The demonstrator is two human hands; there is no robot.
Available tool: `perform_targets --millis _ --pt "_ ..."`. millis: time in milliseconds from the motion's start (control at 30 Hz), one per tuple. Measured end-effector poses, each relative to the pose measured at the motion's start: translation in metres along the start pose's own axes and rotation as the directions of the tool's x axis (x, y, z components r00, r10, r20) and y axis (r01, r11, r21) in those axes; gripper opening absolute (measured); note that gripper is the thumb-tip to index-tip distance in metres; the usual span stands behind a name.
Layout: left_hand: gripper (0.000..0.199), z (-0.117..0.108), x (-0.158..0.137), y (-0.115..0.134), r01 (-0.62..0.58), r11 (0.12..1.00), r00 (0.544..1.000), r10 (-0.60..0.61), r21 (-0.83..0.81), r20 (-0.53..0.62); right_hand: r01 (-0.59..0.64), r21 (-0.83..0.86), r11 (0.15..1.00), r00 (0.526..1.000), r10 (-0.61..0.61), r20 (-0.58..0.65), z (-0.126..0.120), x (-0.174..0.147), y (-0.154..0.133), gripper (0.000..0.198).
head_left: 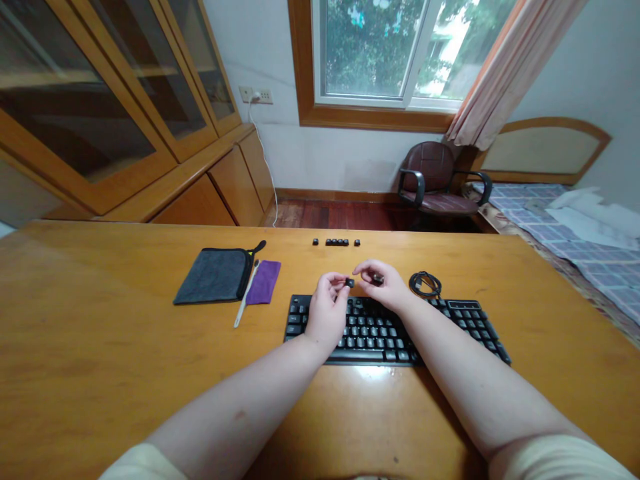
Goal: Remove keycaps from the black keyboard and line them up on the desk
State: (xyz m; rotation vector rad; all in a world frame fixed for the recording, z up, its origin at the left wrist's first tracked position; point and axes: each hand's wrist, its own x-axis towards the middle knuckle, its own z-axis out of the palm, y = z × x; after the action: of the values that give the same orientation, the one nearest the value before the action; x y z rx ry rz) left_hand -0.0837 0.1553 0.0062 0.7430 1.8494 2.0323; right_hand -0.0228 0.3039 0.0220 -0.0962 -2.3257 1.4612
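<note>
A small black keycap (350,283) is pinched between the thumb and fingers of my left hand (327,303). Close beside it, my right hand (384,283) curls around a small dark object (379,279) whose kind I cannot make out; its index finger reaches toward the keycap. Both hands are above the black keyboard (370,333), which lies flat on the desk and is partly hidden by my hands and right forearm. Beyond them, near the desk's far edge, sits a row of loose black keycaps (337,243), with a single keycap (315,242) to its left and another keycap (357,243) to its right.
Left of the keyboard lie a grey cloth (213,275), a purple cloth (263,282) and a thin white-handled brush (245,297). A coiled black cable (425,285) rests behind the keyboard on the wooden desk (125,373). An office chair (433,177) stands past the far edge.
</note>
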Motion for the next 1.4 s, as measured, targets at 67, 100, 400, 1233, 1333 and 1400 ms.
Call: perform_targets --millis 67,100,400,1233,1333,1400 --pt "0.016 0.0 0.0 0.002 0.007 1.0 1.0 -0.007 -0.009 0.001 -0.037 0.0 0.999 0.998 0.037 0.043 0.002 -0.001 -0.002 0.021" --pt "0.016 0.0 0.0 0.003 0.01 1.0 1.0 -0.01 -0.007 -0.002 -0.046 0.002 0.999 0.997 0.046 0.055 0.003 -0.002 -0.003 0.023" --pt "0.017 -0.001 0.0 -0.005 -0.018 0.999 1.0 0.018 0.052 -0.016 -0.064 -0.092 0.994 0.998 0.065 0.012 0.004 -0.001 0.006 0.025" --pt "0.025 -0.002 -0.007 0.005 -0.077 0.955 0.996 0.059 0.286 0.071 -0.203 -0.668 0.716 0.957 0.001 -0.29 -0.067 0.09 0.031 0.02" --pt "0.026 -0.002 -0.007 0.004 -0.081 0.952 0.995 0.06 0.294 0.079 -0.249 -0.702 0.668 0.967 0.134 -0.216 -0.061 0.088 0.054 0.022" --pt "0.025 -0.002 -0.007 0.004 -0.081 0.953 0.995 0.061 0.292 0.075 -0.279 -0.719 0.637 0.96 0.209 -0.188 -0.059 0.087 0.061 0.026"
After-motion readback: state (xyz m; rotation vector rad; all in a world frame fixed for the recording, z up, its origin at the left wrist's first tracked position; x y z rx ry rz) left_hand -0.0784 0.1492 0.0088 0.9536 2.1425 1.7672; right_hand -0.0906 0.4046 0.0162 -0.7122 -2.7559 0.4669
